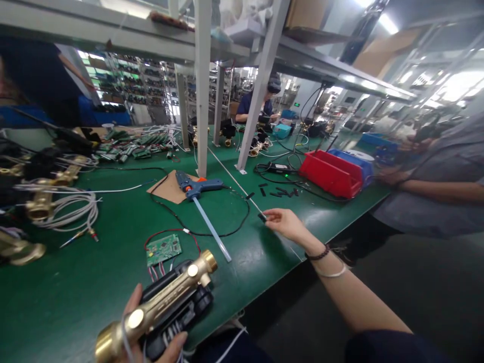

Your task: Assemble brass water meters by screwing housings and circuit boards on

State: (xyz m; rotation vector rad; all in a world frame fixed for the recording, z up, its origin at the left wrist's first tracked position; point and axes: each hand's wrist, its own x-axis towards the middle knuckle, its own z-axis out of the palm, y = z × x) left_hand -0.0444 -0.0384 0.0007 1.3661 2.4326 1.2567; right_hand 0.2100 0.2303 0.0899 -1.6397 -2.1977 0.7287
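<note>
My left hand [174,347], at the bottom, is wrapped around a brass meter body [162,302] fixed to a black plastic housing [189,310]. The brass tube lies tilted, its threaded end pointing up and right. Wires run from it to a green circuit board [164,250] on the bench just beyond. My right hand [289,225] reaches out over the bench, fingertips pinched on a small black piece [261,217]. Similar small black pieces [282,192] lie scattered behind it. Between the hands sits a blue glue gun [198,187] with a long clear glue stick [212,228].
Brass meters [40,201] and coiled grey cables [77,212] crowd the left, with piled circuit boards [132,143] behind. Shelf posts [202,101] rise from the green bench [113,282]. A red bin [333,174] stands right, near a person in grey [434,176]. Another person [257,106] sits opposite.
</note>
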